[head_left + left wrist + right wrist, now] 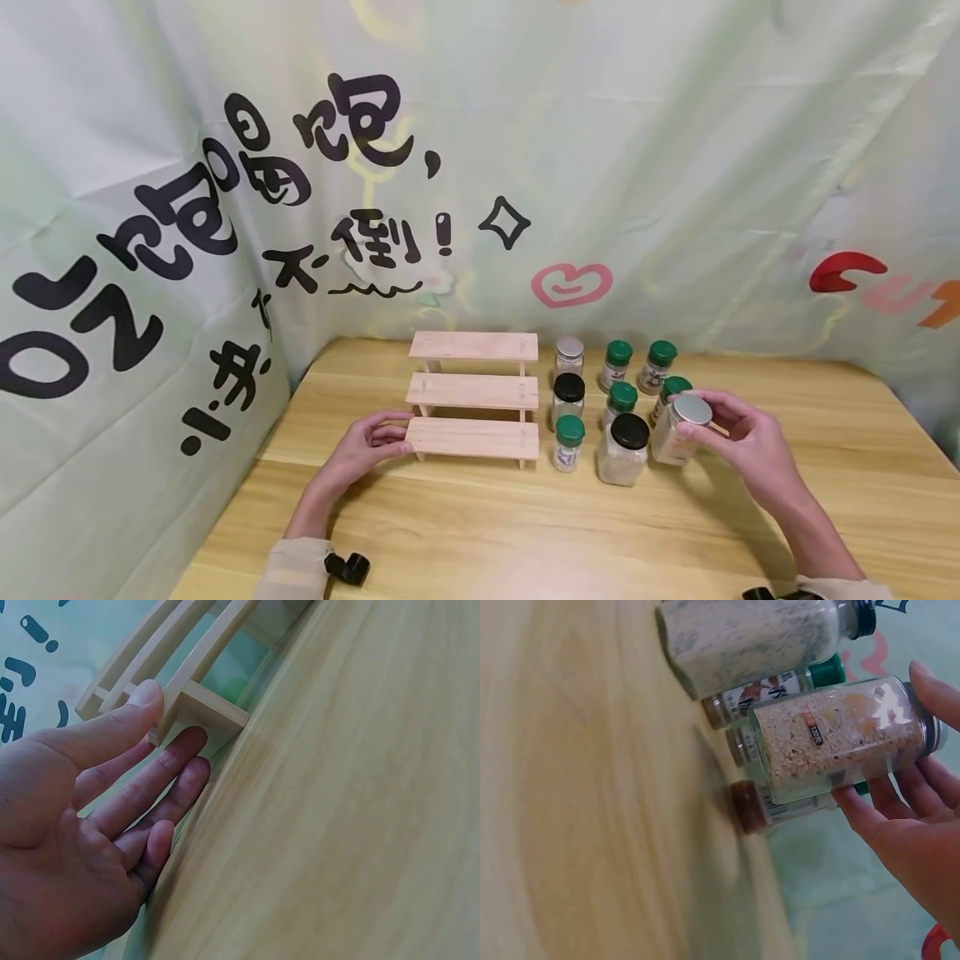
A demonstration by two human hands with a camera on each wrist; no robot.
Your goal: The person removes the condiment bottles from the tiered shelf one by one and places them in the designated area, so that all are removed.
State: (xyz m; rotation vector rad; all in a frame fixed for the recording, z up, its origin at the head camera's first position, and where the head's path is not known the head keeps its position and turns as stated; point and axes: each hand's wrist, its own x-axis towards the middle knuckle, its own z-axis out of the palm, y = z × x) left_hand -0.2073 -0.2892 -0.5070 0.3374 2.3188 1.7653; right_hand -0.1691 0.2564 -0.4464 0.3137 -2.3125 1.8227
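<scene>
A light wooden three-step rack (472, 437) stands on the table. My left hand (367, 450) holds the left end of its lowest step. In the left wrist view, the thumb (127, 724) lies against the plank end and the other fingers curve below, close to the rack's leg (214, 709). My right hand (742, 442) grips a clear square jar (672, 442) of coarse pinkish grains near its silver lid (692, 409). Thumb and fingers lie on opposite sides of this jar (840, 739), seen above the table in the right wrist view.
Left of the gripped jar stands a black-lidded jar (622, 454). A small green-capped bottle (567, 446), another black-lidded jar (567, 400) and a silver-lidded jar (569, 358) line up beside the rack. Several green-capped bottles (617, 362) stand behind. A printed cloth (675, 208) hangs along the table's back.
</scene>
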